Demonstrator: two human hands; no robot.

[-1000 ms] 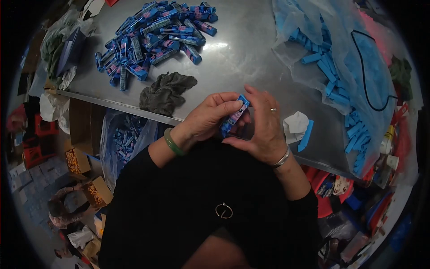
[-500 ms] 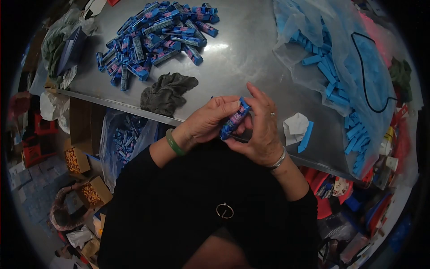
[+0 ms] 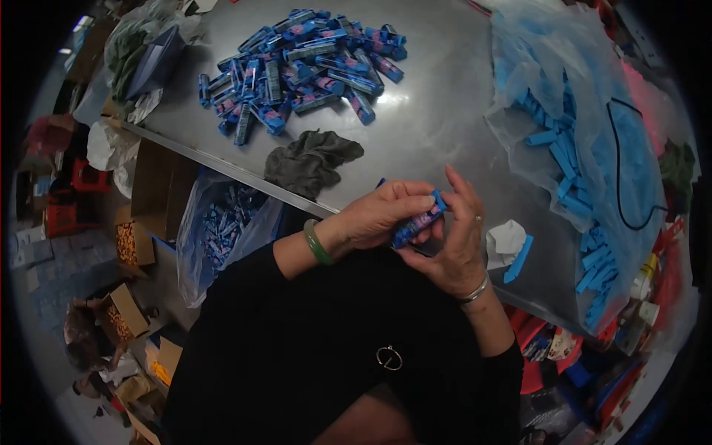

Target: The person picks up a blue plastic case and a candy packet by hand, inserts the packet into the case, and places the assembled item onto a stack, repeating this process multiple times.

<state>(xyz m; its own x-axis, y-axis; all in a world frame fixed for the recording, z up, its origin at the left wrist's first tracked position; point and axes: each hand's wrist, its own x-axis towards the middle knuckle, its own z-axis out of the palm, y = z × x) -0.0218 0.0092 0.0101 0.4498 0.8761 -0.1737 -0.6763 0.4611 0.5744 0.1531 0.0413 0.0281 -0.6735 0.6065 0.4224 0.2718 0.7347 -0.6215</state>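
A small blue wrapped packet with pink print (image 3: 417, 226) is held slantwise between my two hands, close to my chest above the table's front edge. My left hand (image 3: 378, 215), with a green bangle at its wrist, pinches the packet near its upper end, thumb on top. From the other side my right hand (image 3: 454, 241) grips it, the thumb at the lower end and some fingers raised near the upper end. Part of the packet is hidden by the fingers. Just right of my right hand lie a crumpled white cloth (image 3: 506, 242) and a flat light-blue piece (image 3: 518, 259).
A heap of similar blue packets (image 3: 297, 70) lies on the metal table (image 3: 437, 111), behind a dark grey rag (image 3: 311, 161). At right, clear plastic sheeting (image 3: 630, 148) partly covers light-blue blocks (image 3: 564, 159). A lined bin (image 3: 222, 230) of packets stands below left; another person (image 3: 85, 334) works beyond.
The view has shifted, so the table and its contents appear further right and lower. Both hands still hold the packet in nearly the same grip.
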